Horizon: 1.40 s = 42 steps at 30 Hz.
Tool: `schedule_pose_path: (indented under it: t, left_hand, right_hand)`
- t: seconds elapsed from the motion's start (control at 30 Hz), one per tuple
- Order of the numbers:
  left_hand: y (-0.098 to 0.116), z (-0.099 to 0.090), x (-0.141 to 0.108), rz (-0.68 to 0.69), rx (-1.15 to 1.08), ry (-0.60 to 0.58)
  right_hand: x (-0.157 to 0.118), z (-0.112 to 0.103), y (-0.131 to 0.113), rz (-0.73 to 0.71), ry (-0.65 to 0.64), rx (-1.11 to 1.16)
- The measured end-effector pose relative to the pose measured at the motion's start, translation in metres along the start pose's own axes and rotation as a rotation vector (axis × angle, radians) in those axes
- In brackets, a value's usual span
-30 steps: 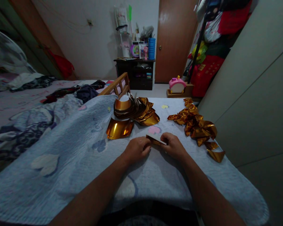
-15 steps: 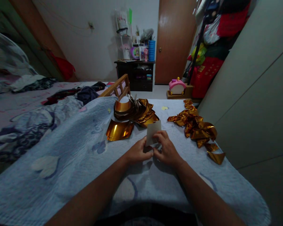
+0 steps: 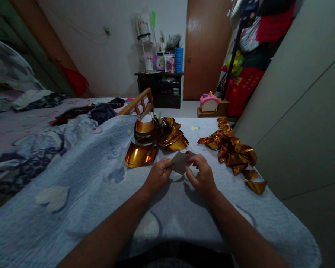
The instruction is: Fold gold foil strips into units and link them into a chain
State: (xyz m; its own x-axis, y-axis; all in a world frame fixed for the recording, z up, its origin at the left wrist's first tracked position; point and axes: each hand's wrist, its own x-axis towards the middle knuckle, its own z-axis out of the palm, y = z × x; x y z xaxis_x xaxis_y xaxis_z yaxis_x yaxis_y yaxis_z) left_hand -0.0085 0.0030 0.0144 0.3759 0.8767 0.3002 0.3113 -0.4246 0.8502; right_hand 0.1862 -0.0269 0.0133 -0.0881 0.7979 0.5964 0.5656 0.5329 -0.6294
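Note:
Above the blue patterned bedspread [image 3: 167,223], a small pale grey sheet [image 3: 180,162] is held between both hands. My left hand [image 3: 159,174] is closed on the sheet's left corner. At its right edge, my right hand [image 3: 201,174] pinches the sheet with thumb and fingers. A bit of orange shows at the sheet's far edge. Beyond the left hand lie a few flat shiny gold sheets [image 3: 141,155], and behind them a larger fanned pile of gold sheets [image 3: 171,136]. Crumpled gold pieces [image 3: 236,150] lie to the right.
A wooden rail [image 3: 138,103] stands at the bed's far left corner, with clothes [image 3: 103,111] on the bed beyond. A pale cabinet [image 3: 304,111] borders the right side. A pink toy [image 3: 209,102] sits past the far edge, before a brown door [image 3: 206,48].
The pale sheet has turned from upright to a tilted, diamond-like position and sits lower. My left hand has moved slightly left and away from my right hand, which has shifted a little right.

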Motion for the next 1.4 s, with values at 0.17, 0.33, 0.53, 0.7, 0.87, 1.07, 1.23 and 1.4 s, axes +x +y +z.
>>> schedule_pose_path:
  t: [0.17, 0.33, 0.53, 0.7, 0.87, 1.07, 1.23, 1.4]
  left_hand:
    - [0.003, -0.002, 0.000, 0.013, 0.056, -0.072]
    - [-0.002, -0.002, 0.000, -0.071, -0.050, -0.072]
    - [-0.005, -0.002, 0.004, -0.278, -0.495, 0.167]
    - [-0.009, -0.001, 0.005, -0.306, -0.424, 0.161]
    - [-0.014, -0.001, 0.002, -0.278, -0.113, 0.081]
    - [-0.011, -0.001, -0.001, -0.182, 0.334, -0.053]
    - [-0.011, 0.000, -0.003, -0.110, 0.636, -0.006]
    - [-0.017, 0.000, -0.001, 0.043, 0.611, -0.065]
  right_hand:
    - [0.004, -0.010, -0.001, 0.088, 0.154, -0.056]
    - [0.007, -0.011, 0.003, 0.259, -0.023, 0.226]
    - [0.008, -0.005, 0.014, 0.561, -0.062, 0.626]
    - [0.006, 0.001, 0.021, 0.635, -0.043, 0.595]
    - [0.002, 0.005, 0.024, 0.478, -0.114, 0.209]
    - [0.001, 0.009, 0.030, 0.313, -0.313, -0.187]
    - [-0.001, 0.010, 0.034, 0.252, -0.371, -0.377]
    - [0.000, 0.008, 0.032, 0.185, -0.395, -0.334]
